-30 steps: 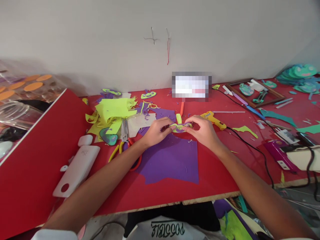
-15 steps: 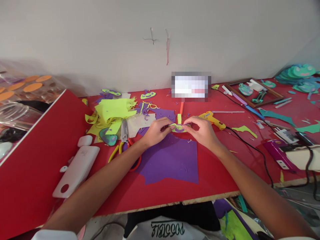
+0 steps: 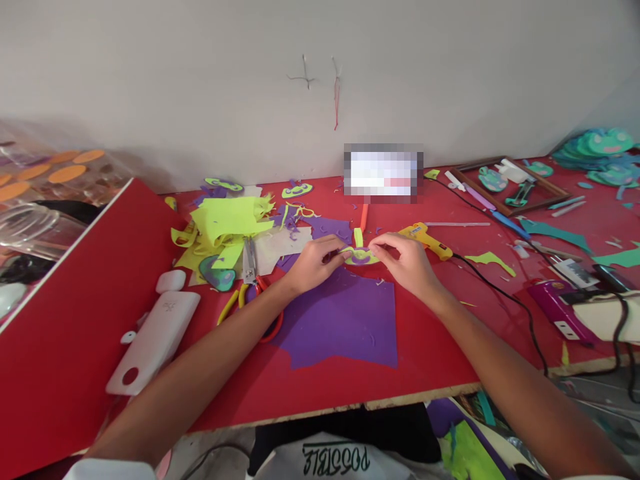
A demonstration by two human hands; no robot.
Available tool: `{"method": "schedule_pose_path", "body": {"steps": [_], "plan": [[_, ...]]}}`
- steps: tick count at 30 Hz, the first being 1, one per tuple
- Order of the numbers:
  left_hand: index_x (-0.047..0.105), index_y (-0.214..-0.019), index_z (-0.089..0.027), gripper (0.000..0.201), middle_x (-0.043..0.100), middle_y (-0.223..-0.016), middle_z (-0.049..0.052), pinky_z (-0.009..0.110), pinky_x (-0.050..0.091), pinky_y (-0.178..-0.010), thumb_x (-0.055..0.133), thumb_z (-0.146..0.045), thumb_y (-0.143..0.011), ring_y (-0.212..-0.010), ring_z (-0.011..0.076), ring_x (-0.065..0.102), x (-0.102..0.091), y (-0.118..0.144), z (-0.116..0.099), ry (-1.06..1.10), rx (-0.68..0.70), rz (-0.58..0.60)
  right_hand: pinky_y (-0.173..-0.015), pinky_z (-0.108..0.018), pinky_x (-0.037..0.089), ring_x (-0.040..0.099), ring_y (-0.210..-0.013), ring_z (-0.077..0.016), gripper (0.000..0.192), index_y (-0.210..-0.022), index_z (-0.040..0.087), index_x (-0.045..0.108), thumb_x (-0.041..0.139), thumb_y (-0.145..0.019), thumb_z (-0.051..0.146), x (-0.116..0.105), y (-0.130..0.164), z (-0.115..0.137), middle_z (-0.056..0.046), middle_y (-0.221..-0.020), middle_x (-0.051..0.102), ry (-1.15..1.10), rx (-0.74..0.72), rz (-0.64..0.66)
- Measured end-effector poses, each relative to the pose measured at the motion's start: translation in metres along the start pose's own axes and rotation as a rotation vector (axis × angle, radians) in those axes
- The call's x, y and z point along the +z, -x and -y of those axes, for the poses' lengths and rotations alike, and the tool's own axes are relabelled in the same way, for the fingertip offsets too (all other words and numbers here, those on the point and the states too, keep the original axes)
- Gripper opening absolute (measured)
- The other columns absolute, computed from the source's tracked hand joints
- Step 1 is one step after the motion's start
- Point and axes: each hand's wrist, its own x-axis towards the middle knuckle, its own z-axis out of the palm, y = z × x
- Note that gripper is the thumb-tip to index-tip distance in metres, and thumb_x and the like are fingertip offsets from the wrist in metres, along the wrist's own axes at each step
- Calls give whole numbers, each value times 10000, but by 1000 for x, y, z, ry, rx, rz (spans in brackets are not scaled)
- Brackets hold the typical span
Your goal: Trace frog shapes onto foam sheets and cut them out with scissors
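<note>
- Scissors point(image 3: 249, 260): left of the purple sheet point(image 3: 340, 320).
- Left hand point(image 3: 320, 260): over the sheet's far left part, thumb and fingers gripping the cutout's left end.
- Lime-and-purple cutout point(image 3: 361, 258): at the sheet's far edge, between both hands.
- Right hand point(image 3: 403, 260): off the sheet's far right corner, fingertips pinching the cutout's right edge.
- Step, judged: lining up or pressing layers.
- Next move, judged: calls for a steady left grip and light right-hand pressure.
</note>
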Motion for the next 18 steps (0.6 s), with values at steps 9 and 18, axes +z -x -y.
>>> {"method": "schedule_pose_path", "body": {"steps": [9, 18], "plan": [[591, -787, -170, 343, 559, -749, 16, 264, 398, -659, 504, -404, -1022, -670, 130, 500, 0, 0, 0, -1, 0, -3, -742, -351, 515, 678, -798, -219, 266, -871, 230, 676, 520, -1021, 385, -2, 0, -4, -49, -872, 746, 2, 2, -46], [535, -730, -168, 364, 493, -713, 0, 264, 366, -637, 507, -383, -1022, -642, 122, 443, 0, 0, 2, -29, -12, -19, -740, -337, 545, 688, -834, -206, 139, -914, 234, 675, 617, -968, 348, -7, -2, -3, -47, -921, 737, -46, 12, -179]]}}
